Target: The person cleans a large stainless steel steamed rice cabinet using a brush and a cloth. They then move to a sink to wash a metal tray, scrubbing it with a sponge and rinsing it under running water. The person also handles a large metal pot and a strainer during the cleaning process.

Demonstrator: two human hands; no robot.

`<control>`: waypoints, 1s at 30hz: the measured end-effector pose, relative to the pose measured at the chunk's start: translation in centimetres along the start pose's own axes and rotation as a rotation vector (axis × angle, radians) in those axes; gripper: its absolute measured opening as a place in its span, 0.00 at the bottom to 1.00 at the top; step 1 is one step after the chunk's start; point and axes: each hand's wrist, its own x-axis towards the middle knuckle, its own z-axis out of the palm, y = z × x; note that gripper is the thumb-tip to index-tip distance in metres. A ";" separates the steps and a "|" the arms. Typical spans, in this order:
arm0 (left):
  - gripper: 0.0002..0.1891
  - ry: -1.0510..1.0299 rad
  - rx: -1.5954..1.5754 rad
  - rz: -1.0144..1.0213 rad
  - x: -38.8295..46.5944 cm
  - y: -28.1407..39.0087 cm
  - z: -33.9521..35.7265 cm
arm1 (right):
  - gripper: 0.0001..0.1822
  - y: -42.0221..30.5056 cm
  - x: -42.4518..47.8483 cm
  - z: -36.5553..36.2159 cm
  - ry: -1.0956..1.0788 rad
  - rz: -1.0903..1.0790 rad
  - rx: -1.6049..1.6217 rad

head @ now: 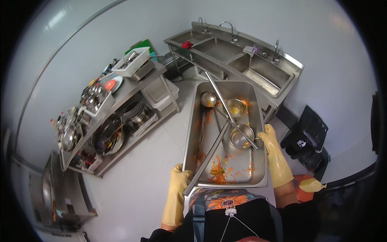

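Note:
My left hand [178,181], in a yellow rubber glove, grips the near left rim of a deep stainless steel pan [239,165]. With the matching glove on, my right hand [269,137] holds the pan's right rim. Inside are a ladle [208,99] and two round metal cups or scoops, one farther back [234,109] with yellowish liquid, the other nearer [242,136]. Long metal handles cross over them; which handle belongs to which piece I cannot tell. Orange vegetable shreds [219,172] cling to the pan's bottom and walls.
Ahead stands a steel sink [217,50] with several basins and taps; a red cloth [187,45] lies on its edge. Left is a two-tier steel table [127,87] crowded with utensils, tubs and pots. On the right are a black bin [305,130] and an orange container [302,189].

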 end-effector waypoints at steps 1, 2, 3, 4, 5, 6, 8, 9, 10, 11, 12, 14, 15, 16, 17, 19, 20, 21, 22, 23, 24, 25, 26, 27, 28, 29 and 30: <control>0.08 -0.029 0.024 0.000 3.1 3.0 1.2 | 0.15 -1.0 2.7 0.7 0.041 -0.003 -0.008; 0.08 -0.059 0.047 -0.001 6.1 6.0 2.6 | 0.15 -2.2 5.6 0.9 0.071 -0.036 0.013; 0.08 -0.071 0.079 -0.001 8.4 7.7 3.5 | 0.15 -2.5 7.7 1.4 0.088 -0.063 0.045; 0.08 -0.078 0.146 0.040 10.9 8.7 4.2 | 0.15 -2.8 9.6 1.9 0.104 -0.080 0.099; 0.08 -0.088 0.146 0.036 13.2 10.0 5.1 | 0.15 -3.2 11.5 2.4 0.133 -0.061 0.089; 0.08 -0.094 0.146 0.026 15.0 10.7 6.0 | 0.15 -3.5 12.7 2.7 0.161 -0.036 0.077; 0.08 -0.118 0.154 0.069 18.7 12.8 7.2 | 0.15 -3.3 16.1 3.8 0.186 -0.024 0.068; 0.08 -0.130 0.146 0.069 20.8 13.7 7.6 | 0.15 -3.3 18.2 4.5 0.187 -0.038 0.074; 0.08 -0.140 0.137 0.069 23.3 14.4 8.0 | 0.14 -3.4 20.4 5.3 0.186 -0.052 0.079; 0.08 -0.147 0.127 0.068 25.4 15.2 8.4 | 0.14 -3.5 22.5 6.1 0.184 -0.066 0.084; 0.08 -0.148 0.121 0.062 26.9 16.9 9.1 | 0.13 -4.5 24.4 7.5 0.185 -0.018 0.134; 0.07 -0.144 0.154 0.086 31.3 19.8 10.5 | 0.13 -5.1 30.4 9.0 0.160 -0.033 0.049; 0.07 -0.141 0.171 0.099 33.6 21.0 11.0 | 0.13 -5.6 33.2 10.0 0.147 -0.042 0.007; 0.08 -0.133 0.161 0.112 35.8 22.3 11.4 | 0.13 -5.8 35.7 11.3 0.144 -0.055 0.011; 0.08 -0.125 0.168 0.113 37.8 23.7 11.5 | 0.13 -6.1 38.0 12.5 0.128 -0.031 0.048; 0.08 -0.112 0.166 0.102 40.8 25.5 11.8 | 0.14 -6.5 41.2 15.0 0.093 0.020 0.100; 0.08 -0.106 0.175 0.119 43.3 25.5 11.4 | 0.14 -6.7 42.6 16.2 0.096 0.042 0.122; 0.08 -0.104 0.166 0.126 44.7 25.9 11.6 | 0.14 -6.5 44.1 16.9 0.086 0.048 0.107; 0.08 -0.104 0.158 0.133 46.1 26.5 12.0 | 0.15 -6.4 45.8 17.7 0.078 0.053 0.093; 0.09 -0.105 0.152 0.141 47.6 27.2 12.3 | 0.16 -6.3 47.5 18.4 0.072 0.059 0.080; 0.07 -0.108 0.152 0.123 50.0 28.6 12.6 | 0.16 -6.9 50.1 19.1 0.051 0.025 0.050; 0.07 -0.111 0.146 0.115 51.7 29.4 12.7 | 0.16 -6.9 51.3 19.8 0.056 0.025 0.048; 0.07 -0.116 0.141 0.108 53.4 30.0 12.9 | 0.16 -6.8 52.5 20.5 0.061 0.024 0.046; 0.07 -0.124 0.134 0.096 55.3 30.5 13.2 | 0.15 -6.3 54.1 21.2 0.070 0.026 0.039; 0.08 -0.141 0.193 0.095 56.9 30.5 13.0 | 0.15 -5.1 55.2 21.4 0.098 0.012 -0.140; 0.09 -0.158 0.208 0.091 58.8 30.7 13.1 | 0.14 -4.1 56.3 21.3 0.122 0.036 -0.127; 0.09 -0.150 0.231 0.056 59.9 31.4 13.0 | 0.14 -5.0 56.4 22.3 0.127 0.073 -0.114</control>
